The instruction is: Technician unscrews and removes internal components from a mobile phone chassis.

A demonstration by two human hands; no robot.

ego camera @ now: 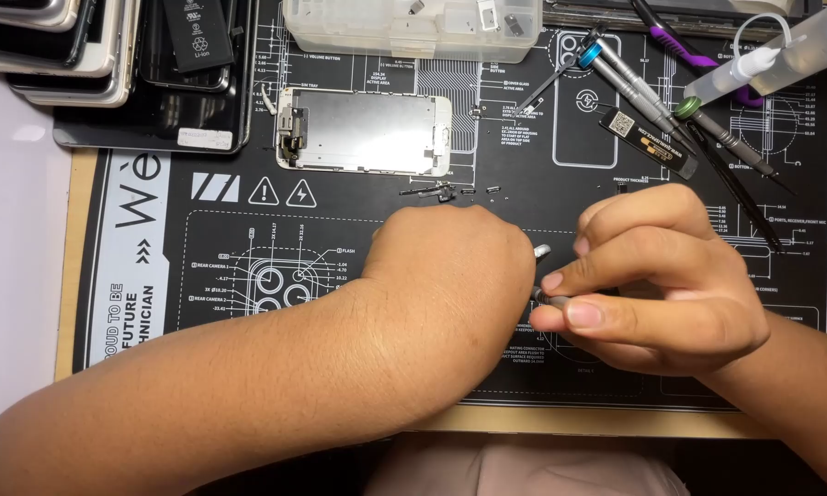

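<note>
Black battery (pixel 198 32) with white label lies top left; my right hand (pixel 657 280) pinches a small metal part (pixel 547 296); my left hand (pixel 446 276) curls knuckles-up, grip hidden.

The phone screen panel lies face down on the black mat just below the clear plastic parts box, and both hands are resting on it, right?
Not quite. The head view shows the phone screen panel untouched below the parts box. Both hands work lower down on the black mat, apart from the panel, the right one pinching a small metal piece.
</note>
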